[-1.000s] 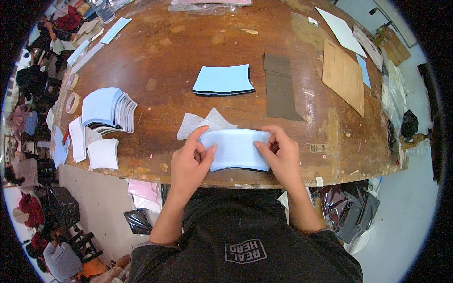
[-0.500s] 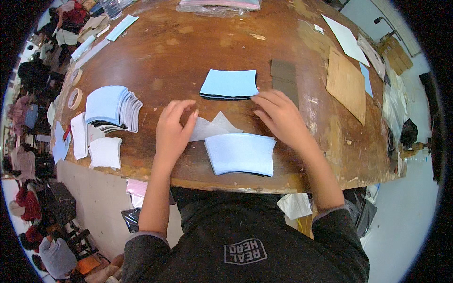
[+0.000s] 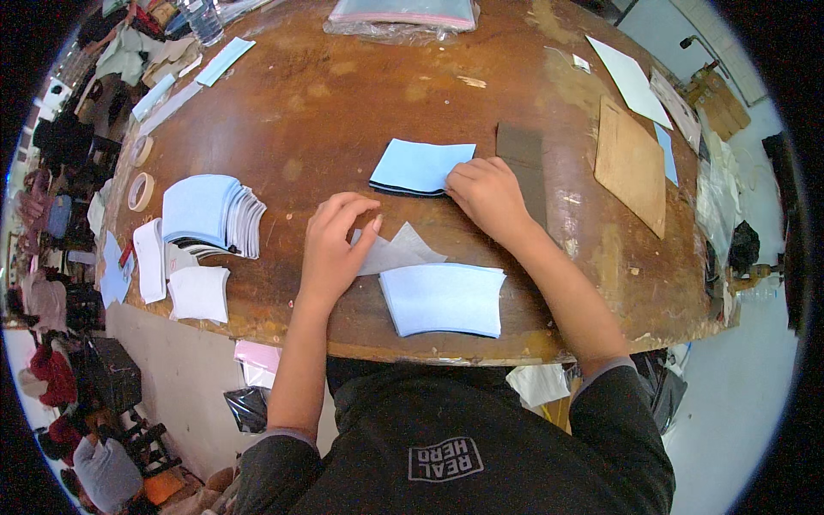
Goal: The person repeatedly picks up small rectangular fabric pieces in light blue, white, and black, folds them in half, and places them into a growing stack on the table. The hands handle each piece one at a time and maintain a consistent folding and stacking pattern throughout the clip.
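Head cam: R hand (image 3: 487, 190) pinches the blue stack (image 3: 422, 163) at its 4 o'clock corner, fingers nearly closed, stack up at 12 on the table (image 3: 326, 112); L hand (image 3: 330, 240) half-curled, nothing in it, by the translucent sheets (image 3: 403, 248). Stack looks light, soft, bendy, layers prob. slide, so best grip's thru all layers at that edge. Top's plain lt. blue, four-sided, w/ dark layers below.

Right hand (image 3: 487, 196) pinches near right corner of light-blue panel stack (image 3: 421, 166); left hand (image 3: 333, 245), thumb apart from fingers, beside pale-grey sheets (image 3: 407, 244)
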Motion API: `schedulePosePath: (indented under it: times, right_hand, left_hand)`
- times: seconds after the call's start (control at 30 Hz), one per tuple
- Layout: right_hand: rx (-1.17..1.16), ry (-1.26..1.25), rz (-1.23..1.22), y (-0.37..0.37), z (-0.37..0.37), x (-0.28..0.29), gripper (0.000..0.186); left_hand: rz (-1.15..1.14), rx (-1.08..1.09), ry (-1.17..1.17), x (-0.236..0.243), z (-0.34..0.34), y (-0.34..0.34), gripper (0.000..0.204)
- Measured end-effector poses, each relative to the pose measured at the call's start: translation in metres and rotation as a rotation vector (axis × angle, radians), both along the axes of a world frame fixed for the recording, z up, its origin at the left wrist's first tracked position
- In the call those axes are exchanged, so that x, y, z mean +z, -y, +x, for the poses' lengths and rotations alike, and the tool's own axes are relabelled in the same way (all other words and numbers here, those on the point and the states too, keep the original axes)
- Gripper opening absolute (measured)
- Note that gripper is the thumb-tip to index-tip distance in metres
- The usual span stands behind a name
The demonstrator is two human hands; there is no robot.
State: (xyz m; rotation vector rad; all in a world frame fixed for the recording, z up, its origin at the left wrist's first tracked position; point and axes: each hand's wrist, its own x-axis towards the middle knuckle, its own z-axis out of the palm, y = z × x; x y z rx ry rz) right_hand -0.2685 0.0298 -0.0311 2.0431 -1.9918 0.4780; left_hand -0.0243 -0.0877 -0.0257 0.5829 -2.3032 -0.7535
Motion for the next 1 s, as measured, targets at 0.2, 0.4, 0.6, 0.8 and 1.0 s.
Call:
schedulePosePath:
  times: [0.2,0.4,0.6,0.8,1.0]
  right_hand:
    - [0.036,0.098,-0.021,0.003,-0.005,-0.002,0.006]
    - [0.074,-0.082,0.023,-0.001,-0.005,0.001,0.006]
    - [0.060,0.059,-0.076,-0.009,-0.008,0.010,0.009]
    - [0.177,0.316,-0.161,-0.036,0.032,0.070,0.015]
    - [0.348,0.833,-0.017,-0.082,0.052,0.102,0.009]
  left_hand:
    - [-0.037,-0.067,0.045,0.009,-0.001,-0.006,0.023]
    - [-0.061,-0.082,0.065,0.012,0.005,-0.009,0.023]
    - [-0.061,-0.103,0.017,0.014,0.000,-0.010,0.026]
    - [-0.009,-0.164,-0.020,0.039,-0.017,-0.020,0.061]
    - [1.012,-0.600,-0.251,0.043,-0.015,-0.034,0.091]
